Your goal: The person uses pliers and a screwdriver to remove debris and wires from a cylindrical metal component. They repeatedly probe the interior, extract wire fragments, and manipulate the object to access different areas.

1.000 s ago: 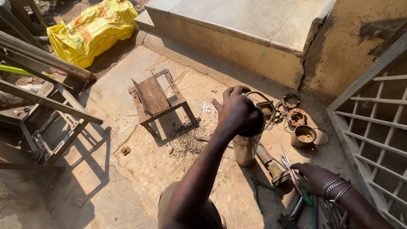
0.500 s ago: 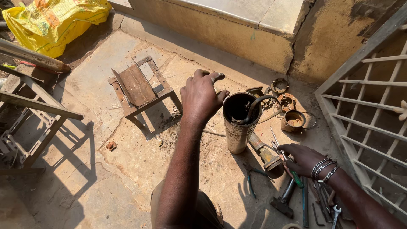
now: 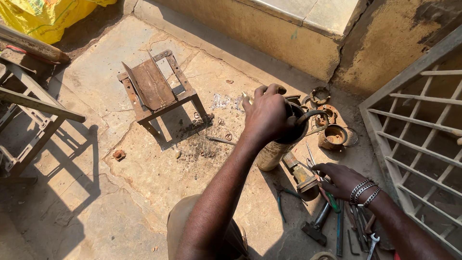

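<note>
Gripping the rim of the metal cylinder (image 3: 275, 150), our left hand (image 3: 267, 115) has its grip closed over the top edge. The cylinder stands upright on the concrete floor (image 3: 144, 192), right of the rusty metal stool (image 3: 156, 91). Our right hand (image 3: 342, 179) rests curled on hand tools (image 3: 337, 219) nearby; its grip cannot be determined.
</note>
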Tool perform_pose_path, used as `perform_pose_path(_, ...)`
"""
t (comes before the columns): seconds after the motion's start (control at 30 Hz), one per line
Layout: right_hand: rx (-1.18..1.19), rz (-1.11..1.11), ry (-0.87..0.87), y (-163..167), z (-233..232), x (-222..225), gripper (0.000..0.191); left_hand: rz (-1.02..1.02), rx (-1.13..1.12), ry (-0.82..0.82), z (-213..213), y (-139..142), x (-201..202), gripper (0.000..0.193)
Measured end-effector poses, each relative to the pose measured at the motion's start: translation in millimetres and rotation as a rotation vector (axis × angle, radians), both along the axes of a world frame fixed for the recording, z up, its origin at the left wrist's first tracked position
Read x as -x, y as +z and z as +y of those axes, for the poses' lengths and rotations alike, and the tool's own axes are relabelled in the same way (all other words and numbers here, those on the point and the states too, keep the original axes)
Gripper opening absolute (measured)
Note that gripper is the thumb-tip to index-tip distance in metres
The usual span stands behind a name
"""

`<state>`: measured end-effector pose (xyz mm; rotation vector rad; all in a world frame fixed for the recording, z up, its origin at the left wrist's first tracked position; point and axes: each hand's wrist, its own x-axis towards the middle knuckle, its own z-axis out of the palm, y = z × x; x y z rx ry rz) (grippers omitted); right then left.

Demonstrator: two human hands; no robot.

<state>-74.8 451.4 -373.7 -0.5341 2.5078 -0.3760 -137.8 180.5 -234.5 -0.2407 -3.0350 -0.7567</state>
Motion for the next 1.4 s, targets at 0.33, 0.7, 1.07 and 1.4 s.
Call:
perform_pose_path(0.33,0.040,0.033,0.000,-1.5,-1.9,0.4,0.048,0.230,-0.062,0.220,-42.8,35.7,8.7,0.037)
perform_pose_path(0.7,-0.001,-0.037,0.023,0.4,-9.4,-3.3,0.054,-0.026,-0.025,-0.160,-1.8,30.7,-12.2,0.031)
perform_pose_path(1.07,-0.015,0.005,0.032,-8.4,-4.1,-1.4,0.052,0.189,-1.255,-0.294,-32.1,44.3,2.7,0.027)
perform_pose_path(1.4,-0.001,0.037,0.038,-13.7,3.5,-8.8,0.055,0.356,-1.344,-0.267,-49.2,66.2,-14.8,0.032)
